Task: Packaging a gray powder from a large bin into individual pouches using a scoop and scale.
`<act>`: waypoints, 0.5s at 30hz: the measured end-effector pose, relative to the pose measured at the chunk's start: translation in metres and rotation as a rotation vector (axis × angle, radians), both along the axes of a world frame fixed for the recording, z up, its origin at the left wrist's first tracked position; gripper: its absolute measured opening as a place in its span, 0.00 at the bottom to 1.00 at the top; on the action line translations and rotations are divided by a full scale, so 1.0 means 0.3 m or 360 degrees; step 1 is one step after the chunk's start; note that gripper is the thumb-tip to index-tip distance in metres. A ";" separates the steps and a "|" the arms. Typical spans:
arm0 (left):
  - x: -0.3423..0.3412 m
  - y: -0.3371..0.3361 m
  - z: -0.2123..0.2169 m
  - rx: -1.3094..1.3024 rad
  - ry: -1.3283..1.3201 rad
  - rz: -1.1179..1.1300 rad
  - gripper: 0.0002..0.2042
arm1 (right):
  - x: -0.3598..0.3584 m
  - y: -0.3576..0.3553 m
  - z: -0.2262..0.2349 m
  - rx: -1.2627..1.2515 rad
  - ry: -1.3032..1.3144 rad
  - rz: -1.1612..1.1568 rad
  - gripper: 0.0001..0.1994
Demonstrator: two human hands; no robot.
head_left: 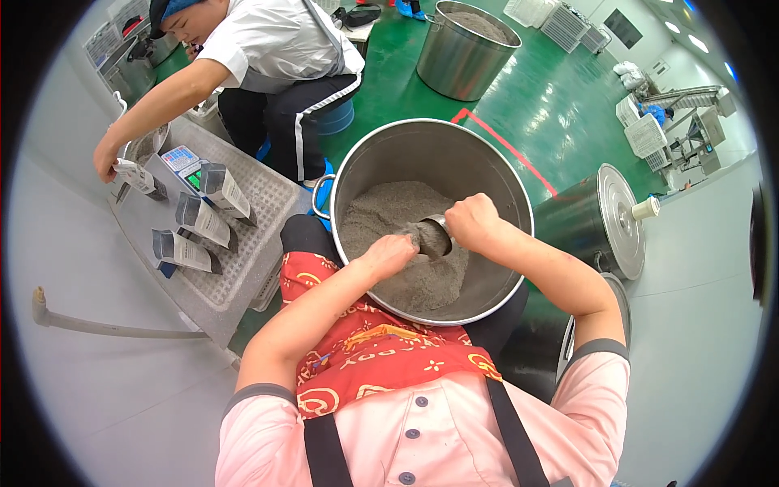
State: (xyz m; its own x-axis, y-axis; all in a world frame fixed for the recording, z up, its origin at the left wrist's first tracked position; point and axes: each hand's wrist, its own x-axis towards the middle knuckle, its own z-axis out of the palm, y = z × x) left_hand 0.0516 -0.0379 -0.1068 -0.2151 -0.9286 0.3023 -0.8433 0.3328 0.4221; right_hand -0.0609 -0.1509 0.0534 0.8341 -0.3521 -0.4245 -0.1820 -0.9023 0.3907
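A large steel pot (487, 170) stands in front of me, part filled with grey powder (389, 211). My right hand (471, 223) grips the handle of a metal scoop (434, 237) that lies tilted in the powder. My left hand (389, 256) rests closed on the powder right beside the scoop's mouth; whether it holds anything I cannot tell. Both forearms reach over the pot's near rim.
To my left a grey perforated crate (260, 243) bears three standing pouches (203, 221) and a small scale (185, 162). A crouching co-worker's hand (105, 158) holds another pouch there. A second full pot (466, 45) stands behind, a lidded pot (604, 219) to the right, on green floor.
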 end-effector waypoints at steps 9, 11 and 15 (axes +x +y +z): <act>0.004 0.019 -0.033 0.0179 0.0046 0.0105 0.05 | -0.001 0.085 0.089 0.0011 -0.0024 -0.0084 0.04; 0.017 0.023 -0.045 0.0134 0.0039 0.0098 0.05 | -0.040 0.031 0.121 -0.0027 -0.0187 -0.0107 0.03; 0.050 0.027 -0.071 0.0164 -0.0063 0.0075 0.05 | -0.124 -0.066 0.037 -0.0073 -0.0287 -0.0331 0.04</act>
State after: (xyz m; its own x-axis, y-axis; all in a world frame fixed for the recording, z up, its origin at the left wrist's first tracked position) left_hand 0.0666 -0.0298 -0.1281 -0.1804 -0.9637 0.1967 -0.8738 0.2488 0.4179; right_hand -0.0982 -0.1708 0.0646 0.8025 -0.5391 -0.2557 -0.4318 -0.8205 0.3747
